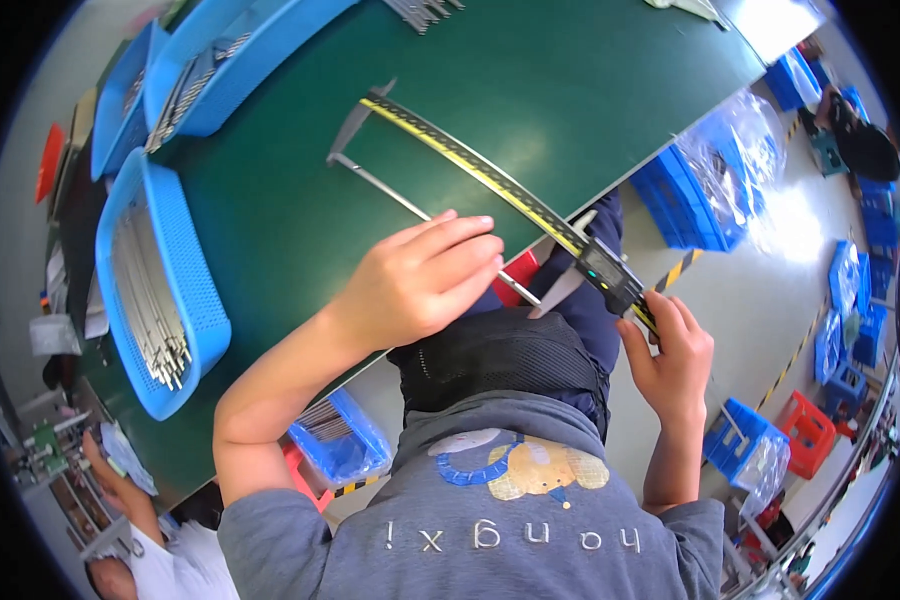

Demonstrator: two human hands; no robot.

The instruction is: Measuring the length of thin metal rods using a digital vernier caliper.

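Note:
A long digital caliper (pixel 497 182) spans diagonally over the green table (pixel 300 230) and past its edge, jaws wide apart. My right hand (pixel 675 355) is closed round its near end, beside the display. My left hand (pixel 415 275) pinches a thin metal rod (pixel 385 188) near its middle. This rod runs parallel to the caliper's beam. Its far end meets the far jaw (pixel 348 130); its near end lies at the tip of the sliding jaw (pixel 560 291). My left fingers cover part of the rod.
Left on the table stands a blue basket (pixel 210 320) of metal rods; blue trays (pixel 240 85) with more rods are behind it. Other rods (pixel 425 12) lie at the far edge. Blue crates (pixel 675 200) stand right of the table. A co-worker (pixel 175 560) is at lower left.

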